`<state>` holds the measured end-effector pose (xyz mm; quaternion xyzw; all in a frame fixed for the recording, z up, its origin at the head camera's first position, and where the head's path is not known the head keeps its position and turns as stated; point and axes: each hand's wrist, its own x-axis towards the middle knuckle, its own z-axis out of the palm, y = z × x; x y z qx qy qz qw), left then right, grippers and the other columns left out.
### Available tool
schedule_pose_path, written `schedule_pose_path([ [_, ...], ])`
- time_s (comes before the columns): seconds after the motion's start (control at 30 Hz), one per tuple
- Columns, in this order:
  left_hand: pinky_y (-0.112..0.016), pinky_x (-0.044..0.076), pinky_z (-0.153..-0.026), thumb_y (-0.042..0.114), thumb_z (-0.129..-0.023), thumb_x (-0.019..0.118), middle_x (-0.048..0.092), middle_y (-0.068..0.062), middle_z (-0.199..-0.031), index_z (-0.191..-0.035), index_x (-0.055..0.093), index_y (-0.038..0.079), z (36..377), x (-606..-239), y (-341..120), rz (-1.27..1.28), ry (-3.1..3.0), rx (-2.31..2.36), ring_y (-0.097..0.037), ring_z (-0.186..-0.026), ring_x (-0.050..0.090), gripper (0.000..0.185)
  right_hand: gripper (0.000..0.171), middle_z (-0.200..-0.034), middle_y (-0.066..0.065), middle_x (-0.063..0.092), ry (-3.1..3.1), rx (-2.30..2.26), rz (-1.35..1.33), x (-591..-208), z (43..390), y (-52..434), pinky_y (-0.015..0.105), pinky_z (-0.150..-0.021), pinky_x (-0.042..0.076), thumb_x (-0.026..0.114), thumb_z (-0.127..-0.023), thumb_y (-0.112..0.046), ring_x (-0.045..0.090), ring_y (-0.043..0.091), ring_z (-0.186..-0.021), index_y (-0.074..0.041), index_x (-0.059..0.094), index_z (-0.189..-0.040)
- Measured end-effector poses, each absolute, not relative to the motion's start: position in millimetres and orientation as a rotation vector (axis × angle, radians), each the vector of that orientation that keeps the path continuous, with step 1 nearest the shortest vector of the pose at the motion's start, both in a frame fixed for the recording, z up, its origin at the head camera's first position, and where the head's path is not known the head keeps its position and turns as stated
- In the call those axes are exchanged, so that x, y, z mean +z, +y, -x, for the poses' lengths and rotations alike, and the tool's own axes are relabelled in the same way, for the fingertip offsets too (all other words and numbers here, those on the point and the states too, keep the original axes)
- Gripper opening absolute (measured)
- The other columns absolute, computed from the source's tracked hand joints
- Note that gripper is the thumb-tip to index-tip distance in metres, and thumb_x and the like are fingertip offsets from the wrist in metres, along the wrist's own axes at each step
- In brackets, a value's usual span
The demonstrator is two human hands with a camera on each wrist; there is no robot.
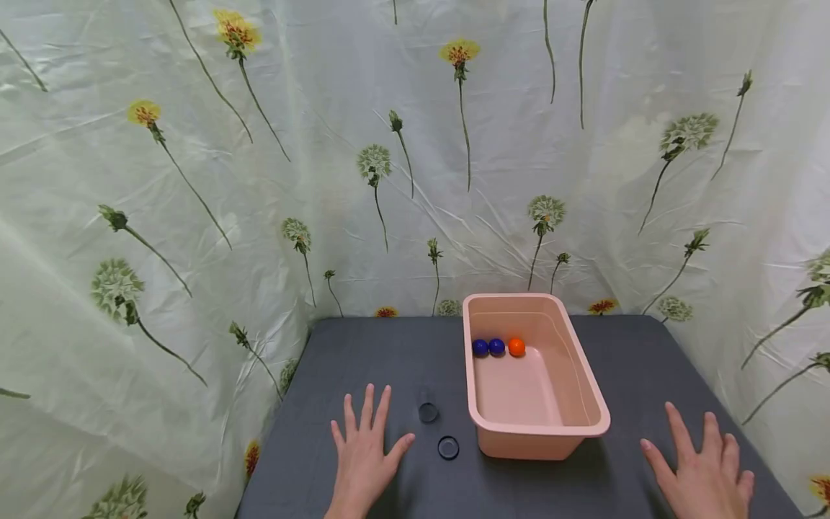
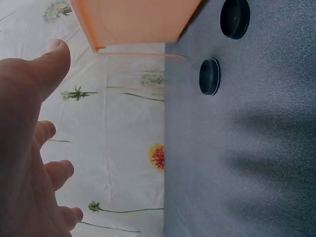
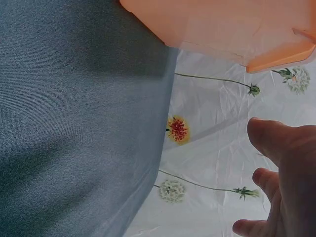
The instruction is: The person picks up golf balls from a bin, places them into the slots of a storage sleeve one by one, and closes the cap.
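Note:
My left hand [image 1: 364, 461] is held over the table with its fingers straight and spread, holding nothing. Just to its right stands what looks like a clear tube with a round black base [image 1: 428, 412]; its transparent walls are hard to make out. Nearer to me lies a separate round black cap [image 1: 448, 447]. A pink plastic bin [image 1: 538, 430] sits right of these, with two blue balls [image 1: 496, 347] and one orange ball [image 1: 516, 347] at its far left. Beyond the bin's right side, my right hand [image 1: 703, 468] hovers with spread, slightly bent fingers and holds nothing.
A dark grey cloth covers the table [image 1: 363, 346]. White curtains [image 1: 415, 144] printed with dandelions hang behind the table and along both sides. The bin's walls rise well above the tabletop.

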<state>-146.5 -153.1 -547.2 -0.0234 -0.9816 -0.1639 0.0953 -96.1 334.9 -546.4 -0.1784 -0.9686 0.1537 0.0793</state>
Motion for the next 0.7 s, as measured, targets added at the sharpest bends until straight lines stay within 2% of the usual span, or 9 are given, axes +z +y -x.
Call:
schedule_pose_path([
  [0.2, -0.076, 0.024, -0.102, 0.074, -0.086, 0.057, 0.026, -0.013, -0.163, -0.160, 0.026, 0.032, 145.8, -547.4, -153.0, 0.123, -2.819, -0.587, -0.048, -0.147, 0.019, 0.091, 0.090, -0.149, 0.041, 0.007, -2.858, 0.475, 0.492, -540.0, 95.6, 330.2, 0.079, -0.090, 0.017, 0.054, -0.096, -0.064, 0.011, 0.063, -0.128, -0.017, 0.013, -0.161],
  [0.33, -0.070, 0.035, -0.101, 0.059, -0.086, 0.072, 0.035, -0.015, -0.158, -0.159, 0.029, 0.030, 146.0, -547.8, -151.1, 0.179, -2.663, -0.789, -0.044, -0.144, 0.030, 0.090, 0.088, -0.149, 0.041, 0.011, -2.795, 0.490, 0.425, -532.3, 97.6, 325.1, 0.079, -0.090, 0.020, 0.059, -0.096, -0.057, 0.017, 0.065, -0.128, -0.017, 0.015, -0.161],
  [0.47, -0.062, 0.044, -0.096, 0.044, -0.083, 0.082, 0.041, -0.010, -0.155, -0.158, 0.030, 0.033, 152.2, -549.7, -147.1, 0.175, -2.556, -1.023, -0.037, -0.139, 0.041, 0.092, 0.083, -0.150, 0.042, 0.015, -2.732, 0.582, 0.319, -518.8, 102.7, 318.9, 0.080, -0.088, 0.024, 0.062, -0.097, -0.049, 0.022, 0.066, -0.129, -0.016, 0.020, -0.161],
  [0.6, -0.059, 0.045, -0.097, 0.039, -0.083, 0.084, 0.043, -0.005, -0.153, -0.157, 0.029, 0.041, 164.5, -559.0, -142.3, 0.119, -2.531, -1.282, -0.033, -0.135, 0.047, 0.092, 0.077, -0.150, 0.040, 0.022, -2.693, 0.677, 0.212, -502.6, 106.9, 309.3, 0.079, -0.083, 0.028, 0.064, -0.098, -0.044, 0.027, 0.064, -0.128, -0.015, 0.027, -0.159],
  [0.7, -0.059, 0.044, -0.098, 0.037, -0.085, 0.082, 0.046, -0.009, -0.151, -0.155, 0.033, 0.038, 176.3, -571.3, -139.4, 0.104, -2.490, -1.472, -0.035, -0.133, 0.049, 0.086, 0.074, -0.150, 0.037, 0.026, -2.672, 0.733, 0.122, -490.9, 112.8, 300.2, 0.078, -0.080, 0.030, 0.067, -0.097, -0.039, 0.032, 0.063, -0.126, -0.015, 0.033, -0.158],
])
